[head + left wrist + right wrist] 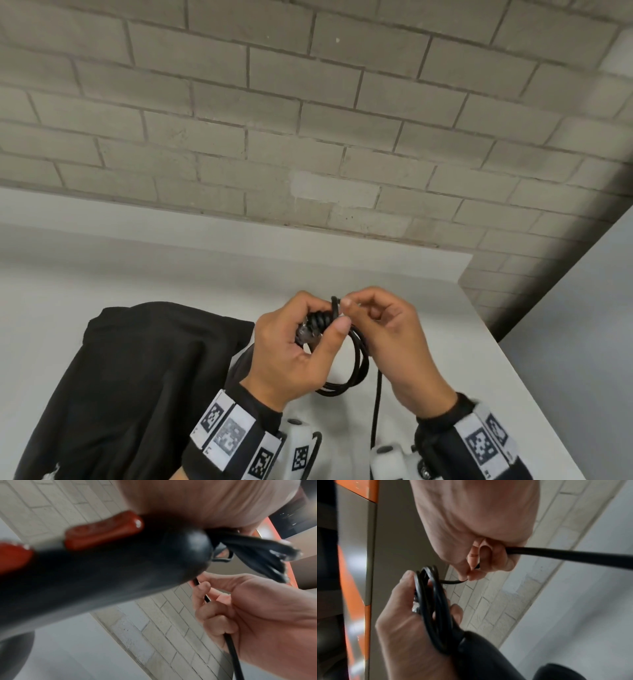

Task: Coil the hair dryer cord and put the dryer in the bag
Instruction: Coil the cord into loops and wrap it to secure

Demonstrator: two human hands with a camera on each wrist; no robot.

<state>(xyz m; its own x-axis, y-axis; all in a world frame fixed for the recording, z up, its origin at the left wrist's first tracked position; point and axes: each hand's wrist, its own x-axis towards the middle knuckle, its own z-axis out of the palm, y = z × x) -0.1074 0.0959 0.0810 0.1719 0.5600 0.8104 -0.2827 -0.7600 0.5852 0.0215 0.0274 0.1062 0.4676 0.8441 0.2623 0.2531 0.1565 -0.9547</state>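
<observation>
My left hand grips several black loops of the cord coil above the white table. The coil sits at the butt end of the black hair dryer handle. The dryer with its red switches runs under my left palm and is mostly hidden in the head view. My right hand pinches the cord's free strand between thumb and forefinger right beside the coil. The rest of the strand hangs down through that hand. The black bag lies on the table to the left.
The white table ends at a slanted edge on the right, with a grey surface beyond. A pale brick wall stands close behind. Orange and grey panels show in the right wrist view.
</observation>
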